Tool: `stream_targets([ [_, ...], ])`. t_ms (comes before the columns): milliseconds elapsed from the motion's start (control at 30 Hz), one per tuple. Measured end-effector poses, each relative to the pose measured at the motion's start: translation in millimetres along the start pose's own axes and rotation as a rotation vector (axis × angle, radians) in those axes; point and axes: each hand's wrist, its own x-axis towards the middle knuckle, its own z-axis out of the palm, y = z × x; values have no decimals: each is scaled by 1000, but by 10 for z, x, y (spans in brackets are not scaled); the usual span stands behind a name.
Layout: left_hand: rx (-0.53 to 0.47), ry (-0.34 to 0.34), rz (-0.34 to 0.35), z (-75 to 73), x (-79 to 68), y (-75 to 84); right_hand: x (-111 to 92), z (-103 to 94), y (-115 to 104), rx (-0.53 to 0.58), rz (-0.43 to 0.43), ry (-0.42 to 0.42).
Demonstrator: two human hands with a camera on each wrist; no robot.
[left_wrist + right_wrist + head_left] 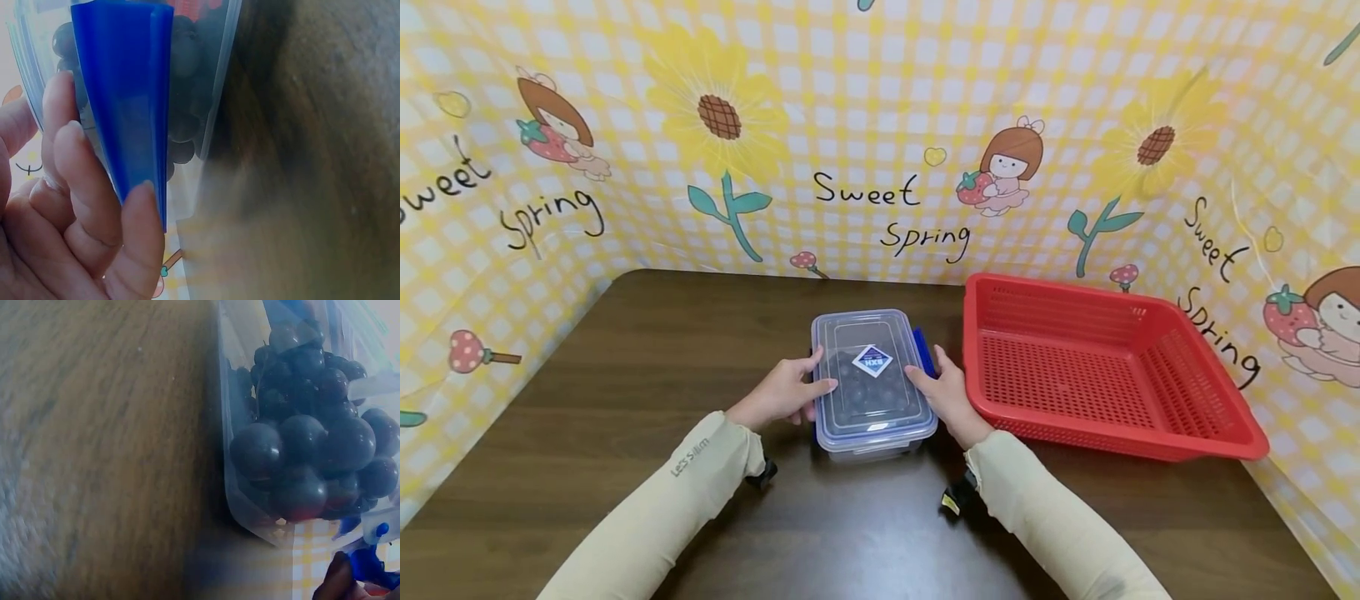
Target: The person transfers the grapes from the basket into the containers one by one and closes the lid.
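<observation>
A clear lidded food container [872, 392] with a diamond-shaped sticker stands on the table in the head view. Dark round grapes [300, 437] show through its wall in the right wrist view. My left hand [786, 387] grips its left side, thumb on the lid [880, 325], fingers against the blue side clip [128, 94]. Opposite, my right hand [943, 387] holds the right side, thumb over the lid's edge and fingers by the right blue clip [924, 352], which sticks out from the side. In the right wrist view only part of that hand shows.
A red perforated plastic basket [1120, 437] stands right beside my right hand. The brown wooden table [647, 358] runs up to a yellow checked cloth [865, 108] hanging behind and at both sides.
</observation>
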Motion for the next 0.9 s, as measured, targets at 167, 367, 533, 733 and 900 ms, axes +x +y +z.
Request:
stream_targets([
  [167,21,9,-1,-21,10,35,-11,-7,-36,-10,5,18],
  [367,43,-8,-4,-25,9,42,-28,-11,-48,-42,5,1],
  [533,40,-5,-8,-33,8,29,-25,-6,-90,-228,-90,22],
  [733,62,-3,-18,-40,10,74,-46,8,-167,-393,-146,65],
  [900,83,-11,-27,-25,7,74,-72,23,-227,-460,-122,43],
])
